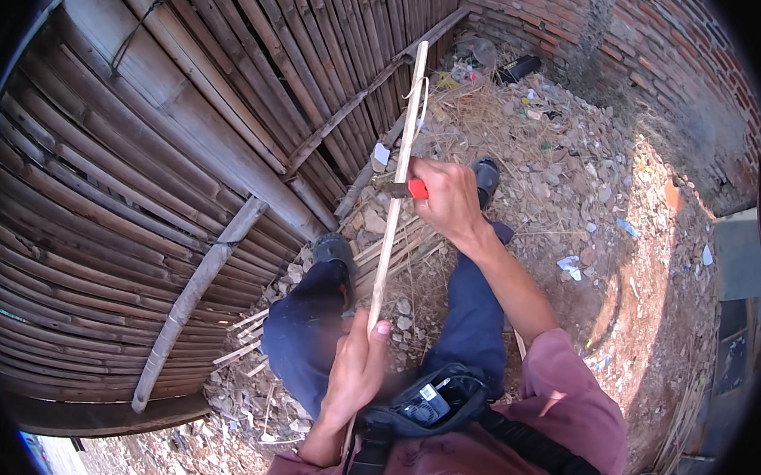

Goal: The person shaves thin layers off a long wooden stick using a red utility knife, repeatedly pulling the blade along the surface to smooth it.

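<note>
A long, pale bamboo strip slants up and away from my lap. My left hand is closed around its lower part, the thumb lying along it. Farther up, my right hand grips a knife with a red handle. Its short dark blade lies across the strip, touching it. Near the strip's far end a thin curled shaving hangs off its right side. More split bamboo strips lie on the ground beside my left leg and between my feet.
A bamboo-slat wall with thick poles rises close on the left. A brick wall stands at the far right. Rubble ground is strewn with straw, stones and litter. An open dark waist bag sits at my lap.
</note>
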`<state>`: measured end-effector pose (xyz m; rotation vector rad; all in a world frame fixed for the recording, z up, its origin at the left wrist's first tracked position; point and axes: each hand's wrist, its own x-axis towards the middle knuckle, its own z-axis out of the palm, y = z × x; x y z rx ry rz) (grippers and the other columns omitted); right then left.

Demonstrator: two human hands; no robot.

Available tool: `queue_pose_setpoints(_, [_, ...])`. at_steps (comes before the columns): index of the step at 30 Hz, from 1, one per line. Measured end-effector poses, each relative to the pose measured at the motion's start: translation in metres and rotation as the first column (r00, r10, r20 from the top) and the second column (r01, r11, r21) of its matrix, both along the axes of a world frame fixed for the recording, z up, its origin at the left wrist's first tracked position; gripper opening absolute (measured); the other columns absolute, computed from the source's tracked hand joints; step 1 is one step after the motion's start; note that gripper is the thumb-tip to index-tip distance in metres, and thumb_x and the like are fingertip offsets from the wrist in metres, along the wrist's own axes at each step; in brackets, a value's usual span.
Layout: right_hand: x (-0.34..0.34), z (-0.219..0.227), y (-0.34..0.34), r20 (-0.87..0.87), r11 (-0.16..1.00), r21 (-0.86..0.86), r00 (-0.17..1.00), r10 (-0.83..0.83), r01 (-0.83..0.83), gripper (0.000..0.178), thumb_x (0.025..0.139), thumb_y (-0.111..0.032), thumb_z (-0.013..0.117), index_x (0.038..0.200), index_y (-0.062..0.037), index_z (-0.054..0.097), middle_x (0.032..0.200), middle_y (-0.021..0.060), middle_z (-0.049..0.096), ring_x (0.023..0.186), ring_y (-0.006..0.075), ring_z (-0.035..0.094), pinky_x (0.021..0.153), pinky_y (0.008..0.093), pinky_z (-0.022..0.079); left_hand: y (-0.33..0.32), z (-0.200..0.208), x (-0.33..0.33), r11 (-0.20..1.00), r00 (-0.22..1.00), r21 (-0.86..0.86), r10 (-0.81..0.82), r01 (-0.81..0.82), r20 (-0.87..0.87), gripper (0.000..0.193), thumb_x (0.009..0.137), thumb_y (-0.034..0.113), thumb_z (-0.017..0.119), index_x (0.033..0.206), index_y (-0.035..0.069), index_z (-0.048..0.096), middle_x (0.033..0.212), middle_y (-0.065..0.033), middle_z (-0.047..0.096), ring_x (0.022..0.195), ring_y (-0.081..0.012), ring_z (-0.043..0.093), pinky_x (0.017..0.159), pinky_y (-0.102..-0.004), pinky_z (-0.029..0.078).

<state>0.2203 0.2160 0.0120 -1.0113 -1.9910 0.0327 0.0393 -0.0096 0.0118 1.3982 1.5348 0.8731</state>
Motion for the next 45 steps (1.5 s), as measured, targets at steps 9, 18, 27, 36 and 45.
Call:
queue_pose_setpoints(9, [-0.008, -0.003, 0.011, -0.046, 0.999, 0.027, 0.999, -0.017, 0.018, 0.02, 0.073, -0.004, 0.067, 0.093, -0.0042, 0.068, 0.075, 0.0163, 0.068, 0.068, 0.0409, 0.069, 0.06, 0.0513, 0.052, -0.001, 0.007, 0.004, 1.0, 0.999, -0.023, -0.007, 0.006, -0.04, 0.033, 0.114, 0.026, 0.049, 0.118, -0.005, 0.057, 0.068, -0.0265, 0.059, 0.066, -0.0504, 0.063, 0.06, -0.0522, 0.044])
queue_pose_setpoints(18, [-0.009, -0.007, 0.054, -0.079, 0.98, 0.042, 0.978, -0.193, 0.196, 0.013, 0.079, -0.001, 0.062, 0.086, -0.0027, 0.073, 0.068, 0.0214, 0.067, 0.064, 0.0427, 0.069, 0.058, 0.0514, 0.05, -0.011, 0.006, 0.0, 0.994, 0.997, -0.093, 0.045, -0.051, -0.064, 0.027, 0.112, 0.023, 0.051, 0.113, -0.003, 0.059, 0.071, -0.0304, 0.061, 0.075, -0.0565, 0.063, 0.062, -0.0548, 0.046])
queue_pose_setpoints(27, [0.08, -0.033, 0.128, -0.439, 0.935, -0.35, 0.87, -0.225, 0.066, 0.024, 0.096, -0.015, 0.052, 0.094, -0.0037, 0.072, 0.063, 0.0087, 0.057, 0.05, 0.0197, 0.049, 0.051, 0.0371, 0.038, -0.035, -0.022, -0.013, 0.985, 0.997, -0.166, 0.032, -0.043, -0.066, 0.028, 0.112, 0.025, 0.052, 0.106, -0.001, 0.059, 0.073, -0.0277, 0.062, 0.073, -0.052, 0.065, 0.063, -0.0518, 0.047])
queue_pose_setpoints(36, [0.004, -0.028, 0.002, -0.906, 0.415, -0.37, 0.422, 0.037, -0.831, 0.052, 0.111, -0.044, 0.053, 0.142, -0.0032, 0.061, 0.08, -0.0037, 0.055, 0.047, -0.0004, 0.034, 0.044, 0.0189, 0.023, -0.004, -0.019, -0.009, 0.996, 0.966, -0.075, -0.072, 0.055, -0.249, 0.029, 0.111, 0.026, 0.054, 0.105, -0.003, 0.056, 0.074, -0.0299, 0.064, 0.078, -0.0564, 0.063, 0.066, -0.0623, 0.044])
queue_pose_setpoints(45, [-0.008, -0.021, -0.006, -0.901, 0.507, -0.365, 0.434, 0.019, -0.781, 0.042, 0.111, -0.037, 0.056, 0.127, 0.0, 0.068, 0.09, -0.0021, 0.06, 0.051, -0.0005, 0.035, 0.043, 0.0177, 0.024, 0.023, -0.007, -0.021, 0.987, 0.965, -0.092, -0.149, 0.132, -0.214, 0.04, 0.105, 0.029, 0.067, 0.122, -0.003, 0.05, 0.08, -0.0264, 0.069, 0.082, -0.0506, 0.07, 0.073, -0.0536, 0.053])
